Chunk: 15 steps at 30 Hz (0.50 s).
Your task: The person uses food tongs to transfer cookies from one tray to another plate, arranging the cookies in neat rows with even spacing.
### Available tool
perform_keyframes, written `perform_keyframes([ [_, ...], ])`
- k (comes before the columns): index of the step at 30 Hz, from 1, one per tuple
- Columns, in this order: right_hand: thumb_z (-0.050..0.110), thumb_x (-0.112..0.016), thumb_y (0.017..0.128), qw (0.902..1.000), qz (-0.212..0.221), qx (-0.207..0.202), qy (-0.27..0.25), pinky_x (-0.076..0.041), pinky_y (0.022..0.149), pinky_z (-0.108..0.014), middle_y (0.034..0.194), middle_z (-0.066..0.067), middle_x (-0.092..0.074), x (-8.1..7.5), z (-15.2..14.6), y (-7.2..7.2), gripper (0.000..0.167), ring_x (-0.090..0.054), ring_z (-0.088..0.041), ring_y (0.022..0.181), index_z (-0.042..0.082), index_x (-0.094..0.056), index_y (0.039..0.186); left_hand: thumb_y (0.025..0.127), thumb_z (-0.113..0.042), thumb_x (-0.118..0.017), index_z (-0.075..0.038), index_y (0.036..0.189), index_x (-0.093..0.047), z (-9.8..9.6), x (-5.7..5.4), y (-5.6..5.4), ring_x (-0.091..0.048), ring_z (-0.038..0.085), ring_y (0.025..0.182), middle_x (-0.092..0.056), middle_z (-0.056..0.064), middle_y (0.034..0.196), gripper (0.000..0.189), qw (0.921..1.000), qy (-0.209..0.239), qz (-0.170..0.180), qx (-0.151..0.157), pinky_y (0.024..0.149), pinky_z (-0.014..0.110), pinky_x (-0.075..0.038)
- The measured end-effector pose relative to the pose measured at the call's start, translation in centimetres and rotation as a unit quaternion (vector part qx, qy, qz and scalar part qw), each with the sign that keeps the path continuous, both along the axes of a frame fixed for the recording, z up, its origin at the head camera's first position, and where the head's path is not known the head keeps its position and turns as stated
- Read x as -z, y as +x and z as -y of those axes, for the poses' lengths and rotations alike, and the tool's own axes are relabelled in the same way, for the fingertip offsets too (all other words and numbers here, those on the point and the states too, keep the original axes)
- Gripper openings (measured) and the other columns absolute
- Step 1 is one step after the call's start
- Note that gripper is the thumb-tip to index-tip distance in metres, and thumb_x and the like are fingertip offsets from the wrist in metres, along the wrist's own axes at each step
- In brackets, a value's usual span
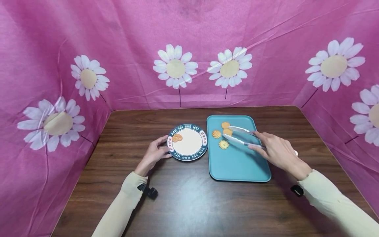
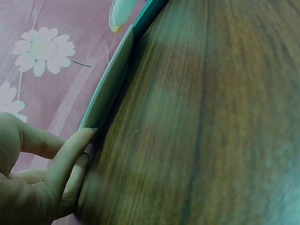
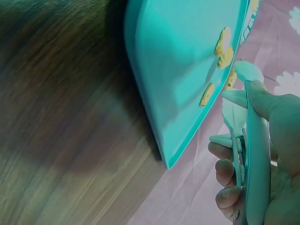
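My left hand (image 1: 154, 153) holds the left rim of a round plate (image 1: 190, 158) with a dark lettered border, thumb and fingers at its edge. On the plate's left side lies a pretzel-shaped cookie (image 1: 177, 138). My right hand (image 1: 276, 149) grips metal tongs (image 3: 258, 164), whose spread arms reach over the turquoise tray (image 1: 237, 169). Two round cookies (image 1: 225, 125) lie by the tong tips, the nearer one partly between them. Left of these is a swirled cookie (image 1: 216, 134), and below them a pale flower-shaped cookie (image 1: 223, 144).
Plate and tray stand side by side, nearly touching, on a dark wooden table (image 1: 189, 204). A pink cloth (image 1: 201, 95) printed with daisies hangs behind the table and along both sides.
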State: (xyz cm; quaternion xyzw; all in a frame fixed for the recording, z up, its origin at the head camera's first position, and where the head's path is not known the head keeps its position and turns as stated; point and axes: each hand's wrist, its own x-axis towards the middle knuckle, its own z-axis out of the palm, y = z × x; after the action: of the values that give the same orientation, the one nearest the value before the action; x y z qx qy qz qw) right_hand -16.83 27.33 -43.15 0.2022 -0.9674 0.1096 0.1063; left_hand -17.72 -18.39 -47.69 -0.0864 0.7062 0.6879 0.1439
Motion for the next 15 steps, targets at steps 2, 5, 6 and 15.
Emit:
perform_keyframes([
  [2,0.05,-0.073,0.095,1.0,0.0,0.0,-0.001,-0.033,0.037,-0.024,0.083,0.0,-0.062,0.0,0.3,-0.1,0.06,-0.044,-0.011,0.059,0.014,-0.063,0.142,0.096,0.015,-0.051,-0.001,0.16,-0.036,0.0,0.0,0.0,-0.069,0.015,0.095,-0.04,0.029,0.154,0.068,1.0,0.003,-0.004,0.001,0.085,0.027,-0.07],
  [5,0.05,-0.075,0.093,1.0,0.0,0.0,-0.003,-0.036,0.037,-0.025,0.09,-0.003,-0.068,0.0,0.7,-0.3,0.059,-0.046,-0.013,0.06,0.016,-0.064,0.142,0.096,0.015,-0.05,0.001,0.16,-0.035,0.0,0.1,0.0,-0.068,0.016,0.096,-0.04,0.03,0.153,0.067,0.9999,0.008,-0.006,0.003,0.084,0.027,-0.07],
  [6,0.05,-0.075,0.093,1.0,-0.001,-0.001,-0.002,-0.036,0.037,-0.025,0.093,-0.004,-0.07,0.0,0.9,-0.4,0.059,-0.047,-0.014,0.061,0.017,-0.064,0.142,0.096,0.015,-0.049,0.001,0.16,-0.035,0.0,0.1,0.0,-0.068,0.016,0.096,-0.04,0.03,0.153,0.067,0.9999,0.009,-0.007,0.003,0.084,0.026,-0.07],
  [15,0.049,-0.074,0.094,0.9992,-0.007,-0.038,-0.007,-0.042,0.038,-0.026,0.113,-0.01,-0.077,0.2,2.8,-1.1,0.06,-0.058,-0.017,0.067,0.015,-0.063,0.142,0.097,0.014,-0.049,0.001,0.16,-0.035,0.1,0.2,-0.1,-0.067,0.018,0.1,-0.04,0.031,0.153,0.066,0.9999,0.005,-0.007,0.006,0.087,0.028,-0.07],
])
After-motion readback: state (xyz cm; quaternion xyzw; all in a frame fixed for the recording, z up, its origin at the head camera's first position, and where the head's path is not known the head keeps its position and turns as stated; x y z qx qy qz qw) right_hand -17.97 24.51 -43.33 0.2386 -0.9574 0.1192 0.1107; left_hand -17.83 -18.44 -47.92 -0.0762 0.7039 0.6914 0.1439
